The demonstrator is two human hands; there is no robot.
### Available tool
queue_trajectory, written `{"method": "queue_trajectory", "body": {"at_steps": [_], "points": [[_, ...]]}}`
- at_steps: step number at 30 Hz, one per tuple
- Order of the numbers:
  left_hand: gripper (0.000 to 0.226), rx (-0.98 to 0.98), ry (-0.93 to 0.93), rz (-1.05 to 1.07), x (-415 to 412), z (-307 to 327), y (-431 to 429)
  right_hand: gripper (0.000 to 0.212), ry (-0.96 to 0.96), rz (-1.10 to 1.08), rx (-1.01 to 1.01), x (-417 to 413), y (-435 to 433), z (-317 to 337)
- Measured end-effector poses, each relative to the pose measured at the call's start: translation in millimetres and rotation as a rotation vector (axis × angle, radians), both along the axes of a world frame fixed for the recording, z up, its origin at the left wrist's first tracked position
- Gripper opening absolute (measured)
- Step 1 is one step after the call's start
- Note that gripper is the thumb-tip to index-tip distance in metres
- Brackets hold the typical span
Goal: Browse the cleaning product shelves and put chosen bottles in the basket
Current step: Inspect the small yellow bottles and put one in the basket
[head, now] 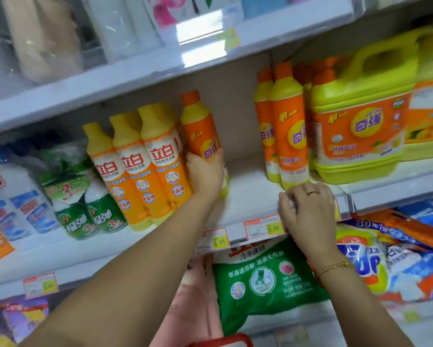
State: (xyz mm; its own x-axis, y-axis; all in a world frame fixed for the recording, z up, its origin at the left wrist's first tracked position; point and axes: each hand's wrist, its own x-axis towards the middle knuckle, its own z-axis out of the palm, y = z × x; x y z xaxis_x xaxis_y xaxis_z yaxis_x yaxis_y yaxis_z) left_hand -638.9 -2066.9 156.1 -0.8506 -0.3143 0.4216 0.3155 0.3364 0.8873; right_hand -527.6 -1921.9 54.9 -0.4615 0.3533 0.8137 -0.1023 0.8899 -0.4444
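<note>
My left hand (205,175) is wrapped around the lower half of an orange and yellow dish soap bottle (200,128) with an orange cap. The bottle stands on the middle shelf (248,196), next to a row of yellow-capped orange bottles (145,166). My right hand (308,209) rests on the front edge of that shelf, fingers curled over the price rail beside a price tag (263,227); whether it holds anything is unclear. A ring and a bracelet show on it. A red basket rim (225,341) shows at the bottom edge.
Two more orange bottles (283,126) and a large yellow jug (358,121) stand to the right. Green spray bottles (85,196) are at the left. A green detergent bag (265,279) and blue bags (375,261) lie on the lower shelf. Paper goods fill the top shelf.
</note>
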Motion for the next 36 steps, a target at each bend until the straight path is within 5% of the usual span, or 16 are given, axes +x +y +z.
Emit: {"method": "queue_trajectory", "body": {"at_steps": [12, 18, 30, 36], "points": [[0.059, -0.058, 0.102, -0.325, 83, 11, -34, 0.028, -0.140, 0.238, -0.225, 25, -7, 22], [0.055, 0.078, 0.197, -0.416, 166, 50, -85, 0.071, -0.182, 0.798, -0.404, 68, -66, 63], [0.053, 0.476, 0.141, -0.371, 265, 52, -186, 0.073, 0.331, 0.810, -0.037, 109, -185, 70], [0.041, 0.614, 0.013, -0.436, 258, 29, -211, 0.064, 0.168, 0.890, -0.074, 117, -199, 65]]}}
